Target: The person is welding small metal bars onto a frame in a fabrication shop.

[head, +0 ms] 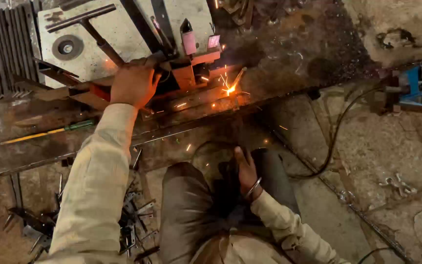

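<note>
My left hand (134, 84) reaches forward and closes over a rusty metal bar (191, 100) that lies across the work area, next to a red-orange clamp-like block (191, 68). Bright sparks (230, 89) fly from a spot on the bar just right of that block, where a thin rod (239, 76) touches it. My right hand (246, 172), a bangle on its wrist, sits low by my knee and grips a dark object (262, 161) that I cannot identify. A black cable (335, 132) curves in toward it.
A green-handled tool with a yellow shaft (50, 131) lies left on a long steel strip. Loose metal scraps (133, 220) litter the floor lower left. Stacked metal strips (3, 49) and a pale plate (118, 29) are at the back. A blue machine (421, 85) stands right.
</note>
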